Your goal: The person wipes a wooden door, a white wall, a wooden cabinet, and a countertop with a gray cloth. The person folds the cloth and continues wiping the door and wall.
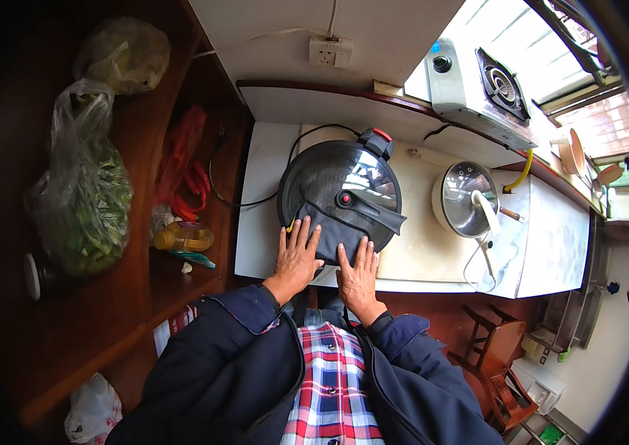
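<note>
A large round black electric cooker with a lid stands on the counter in front of me. Its lid has a dark handle with a red button at the centre. A dark grey cloth with a black edge or cord lies over the near side of the lid. My left hand rests palm down on the cloth's left part, fingers spread. My right hand lies palm down on its right part, fingertips forward. Neither hand grips anything. A bit of yellow shows beside my left fingers.
Right of the cooker is a pot with a glass lid. A gas stove sits on the raised ledge behind. The left shelves hold bagged greens, red chillies and an oil bottle. A black cable runs left from the cooker.
</note>
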A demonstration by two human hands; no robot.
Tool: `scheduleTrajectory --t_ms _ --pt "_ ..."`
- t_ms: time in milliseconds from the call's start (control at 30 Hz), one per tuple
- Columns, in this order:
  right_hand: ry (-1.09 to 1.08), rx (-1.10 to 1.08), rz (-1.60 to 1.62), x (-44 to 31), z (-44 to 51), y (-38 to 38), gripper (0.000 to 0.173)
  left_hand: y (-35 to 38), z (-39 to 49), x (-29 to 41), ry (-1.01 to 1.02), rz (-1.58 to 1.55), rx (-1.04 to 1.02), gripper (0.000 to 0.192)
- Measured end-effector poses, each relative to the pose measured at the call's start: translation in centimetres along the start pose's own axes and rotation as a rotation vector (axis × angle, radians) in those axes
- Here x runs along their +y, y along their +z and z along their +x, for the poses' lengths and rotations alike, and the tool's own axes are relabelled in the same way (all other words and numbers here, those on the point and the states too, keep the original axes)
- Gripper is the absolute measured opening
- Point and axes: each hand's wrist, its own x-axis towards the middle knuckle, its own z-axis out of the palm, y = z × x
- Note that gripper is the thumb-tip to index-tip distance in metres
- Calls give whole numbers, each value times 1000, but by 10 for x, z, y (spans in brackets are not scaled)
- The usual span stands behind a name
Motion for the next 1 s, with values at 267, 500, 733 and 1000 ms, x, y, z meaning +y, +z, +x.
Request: scheduleTrajectory --t_ms 267,500,733,1000 --pt "-146 4 -16 4 28 8 67 1 17 9 -114 -7 35 84" --pt "-374 -16 -121 -7 61 -11 58 -8 13 -8 -254 -69 -19 73" --pt "-466 2 -228 -20 177 -5 56 -9 67 -36 -337 -111 71 62" --pt "-264 -7 -141 22 249 -31 57 -34 155 -40 -248 -133 73 56"
